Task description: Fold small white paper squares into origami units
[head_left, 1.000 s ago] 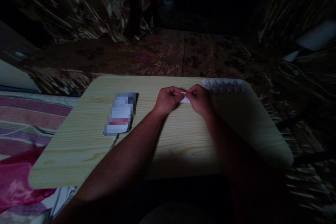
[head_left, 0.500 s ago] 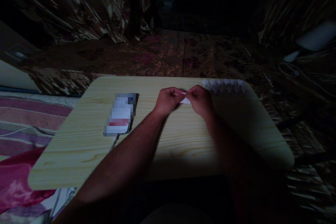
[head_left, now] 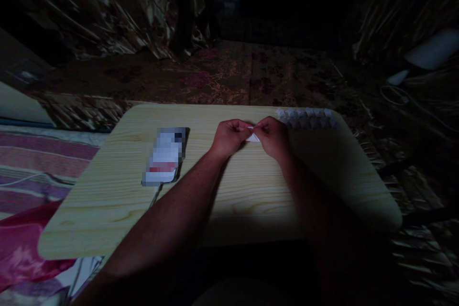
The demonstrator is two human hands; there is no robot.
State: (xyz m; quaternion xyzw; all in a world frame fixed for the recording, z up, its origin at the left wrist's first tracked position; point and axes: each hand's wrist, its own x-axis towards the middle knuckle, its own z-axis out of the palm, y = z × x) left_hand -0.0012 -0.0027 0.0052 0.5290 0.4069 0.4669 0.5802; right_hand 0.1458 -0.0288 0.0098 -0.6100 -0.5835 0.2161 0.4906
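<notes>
A small piece of folded white paper point(head_left: 253, 137) is pinched between my two hands, over the far middle of the wooden table point(head_left: 247, 191). My left hand point(head_left: 230, 136) grips its left side with thumb and fingers closed. On its right side, my right hand point(head_left: 273, 135) closes on the same piece, the fingertips of both hands almost meeting. Part of the paper is hidden by the fingers. Just beyond my right hand, several small folded white paper pieces point(head_left: 310, 114) stand in two rows near the far right corner; the nearer row lies in shadow.
A phone point(head_left: 167, 153), its screen blurred, lies on the left of the table with a white cable point(head_left: 155, 197) at its near end. Left of the table are striped bedding point(head_left: 46, 153) and a pink cloth point(head_left: 25, 244). A white lamp point(head_left: 432, 52) stands at the right.
</notes>
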